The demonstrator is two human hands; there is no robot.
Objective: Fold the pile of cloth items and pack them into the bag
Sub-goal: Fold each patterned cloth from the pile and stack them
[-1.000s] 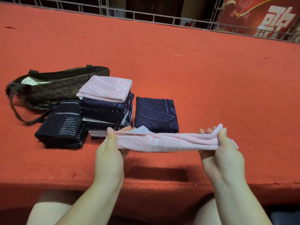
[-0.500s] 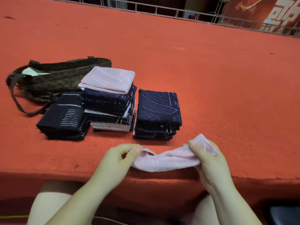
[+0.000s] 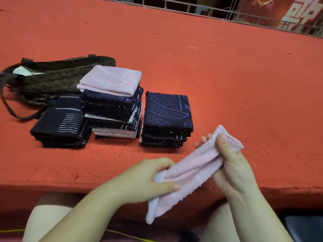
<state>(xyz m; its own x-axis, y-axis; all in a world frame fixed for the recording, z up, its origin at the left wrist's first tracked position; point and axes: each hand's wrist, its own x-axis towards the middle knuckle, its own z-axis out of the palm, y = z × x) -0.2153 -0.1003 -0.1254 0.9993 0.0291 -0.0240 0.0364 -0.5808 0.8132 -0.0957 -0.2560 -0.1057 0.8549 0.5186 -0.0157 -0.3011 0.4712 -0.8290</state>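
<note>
A dark brown soft cloth bag (image 3: 57,75) with long straps lies flat on the red cloth-covered counter (image 3: 227,81), far to the left. Something white peeks out of its open top. Just right of the bag, and a bit nearer, sits a low stack of black folded cloths with thin white stripes (image 3: 61,124). Right of that stack, touching it, stands the tall stack of dark blue and pink folded cloths (image 3: 113,109), with a pink one on top. It leans against the bag's side. Right of the tall stack, just beside it, sits a short stack of dark blue folded cloths with purple lines (image 3: 167,119).

Nearer than the stacks, at the counter's front edge, two bare hands hold one long pink soft cloth with pale stripes (image 3: 190,172). It is folded into a narrow strip and slants up to the right. The left hand (image 3: 145,180) grips its lower part, with curled fingers on top and the thumb pressing the side. The low end of the strip hangs below this hand, off the counter's edge. The right hand (image 3: 232,165) pinches the upper end, thumb in front and fingers (image 3: 203,139) behind.
</note>
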